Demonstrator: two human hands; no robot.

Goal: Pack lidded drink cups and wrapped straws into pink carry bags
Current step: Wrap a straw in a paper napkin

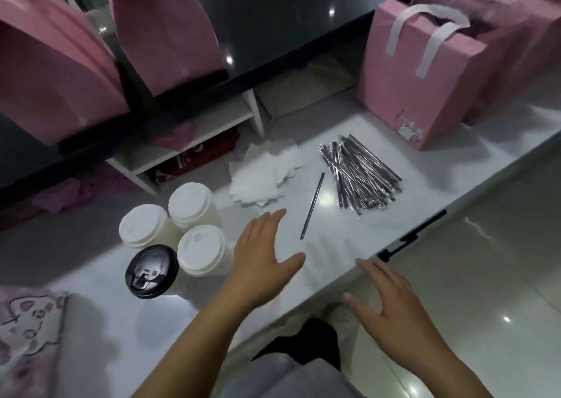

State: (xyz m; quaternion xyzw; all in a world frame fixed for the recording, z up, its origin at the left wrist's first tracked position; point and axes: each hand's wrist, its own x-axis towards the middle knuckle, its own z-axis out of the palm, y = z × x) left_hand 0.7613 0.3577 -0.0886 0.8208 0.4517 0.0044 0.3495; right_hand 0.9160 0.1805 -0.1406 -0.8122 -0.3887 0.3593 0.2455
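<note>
Four cups (202,250) stand unpacked in a tight cluster at the lower left of the glossy white desk (334,246). Three have matte white lids and one has a shiny black lid (151,271). The wrapped straws (361,173) lie in a loose heap right of centre, thin sticks in crinkly silvery sleeves. One single straw (312,206) lies apart, between the heap and my left hand (264,255). A stiff pink paper bag (409,94) with flat white handles stands upright at the upper right; I cannot see inside it. More pink bags (51,73) fill the upper left. By my judgement, these cups and straws have all yet to go in. A ragged stack of soft white napkins (264,176) sits near centre. My right hand (391,303) is at the desk's near edge. The fingers (273,218) of both hands are straight and spread, holding nothing.
</note>
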